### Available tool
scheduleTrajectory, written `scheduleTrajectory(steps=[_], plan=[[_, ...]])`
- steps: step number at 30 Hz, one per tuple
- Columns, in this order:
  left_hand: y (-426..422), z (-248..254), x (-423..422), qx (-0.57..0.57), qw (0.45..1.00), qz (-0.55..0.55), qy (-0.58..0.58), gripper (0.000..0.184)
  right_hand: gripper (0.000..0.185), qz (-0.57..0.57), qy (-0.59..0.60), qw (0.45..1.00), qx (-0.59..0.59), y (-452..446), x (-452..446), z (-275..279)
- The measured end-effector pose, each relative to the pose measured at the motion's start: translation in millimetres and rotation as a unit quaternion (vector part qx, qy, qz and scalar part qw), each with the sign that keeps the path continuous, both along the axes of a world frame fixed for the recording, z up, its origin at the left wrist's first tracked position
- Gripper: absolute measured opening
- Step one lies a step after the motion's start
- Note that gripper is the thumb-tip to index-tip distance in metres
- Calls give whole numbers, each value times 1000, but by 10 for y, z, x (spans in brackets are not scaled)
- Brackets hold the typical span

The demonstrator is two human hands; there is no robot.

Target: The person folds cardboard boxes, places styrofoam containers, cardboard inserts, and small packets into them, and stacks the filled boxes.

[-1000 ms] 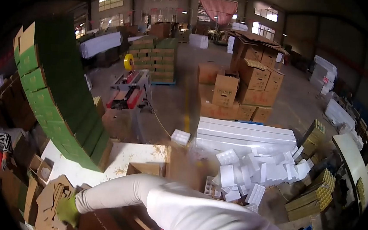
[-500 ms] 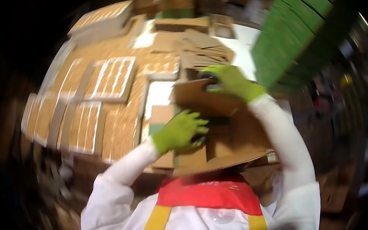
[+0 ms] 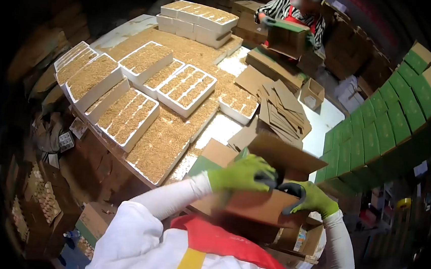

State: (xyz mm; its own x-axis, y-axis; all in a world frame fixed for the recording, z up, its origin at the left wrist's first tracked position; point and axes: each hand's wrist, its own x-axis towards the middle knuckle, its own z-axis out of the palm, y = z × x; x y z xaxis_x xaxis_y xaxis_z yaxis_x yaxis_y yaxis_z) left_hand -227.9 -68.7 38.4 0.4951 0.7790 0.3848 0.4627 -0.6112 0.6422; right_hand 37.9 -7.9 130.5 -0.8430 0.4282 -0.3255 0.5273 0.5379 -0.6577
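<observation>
Carton (image 3: pixel 258 207) opens upward; seemingly longest crosswise

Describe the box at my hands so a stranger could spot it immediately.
From the stack of green boxes on the right, go left and down to the red apron. Just above it in view is the brown cardboard box. A flap stands up at its far side, and it alone has the green-gloved left hand and right hand at it.

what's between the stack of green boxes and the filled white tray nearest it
Beside the tray, a pile of cardboard pieces; then, toward the green boxes, white tabletop. The head view shows this.
</observation>
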Motion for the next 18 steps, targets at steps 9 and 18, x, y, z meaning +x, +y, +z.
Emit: scheduleTrajectory(steps=[9,18], plan=[[-644,296,233,150,851,483,143,111,76,-253,116,916,288,366,197,-1035],[-844,87,236,15,936,346,-63,104,74,-318,-26,872,-371,120,1085,-233]])
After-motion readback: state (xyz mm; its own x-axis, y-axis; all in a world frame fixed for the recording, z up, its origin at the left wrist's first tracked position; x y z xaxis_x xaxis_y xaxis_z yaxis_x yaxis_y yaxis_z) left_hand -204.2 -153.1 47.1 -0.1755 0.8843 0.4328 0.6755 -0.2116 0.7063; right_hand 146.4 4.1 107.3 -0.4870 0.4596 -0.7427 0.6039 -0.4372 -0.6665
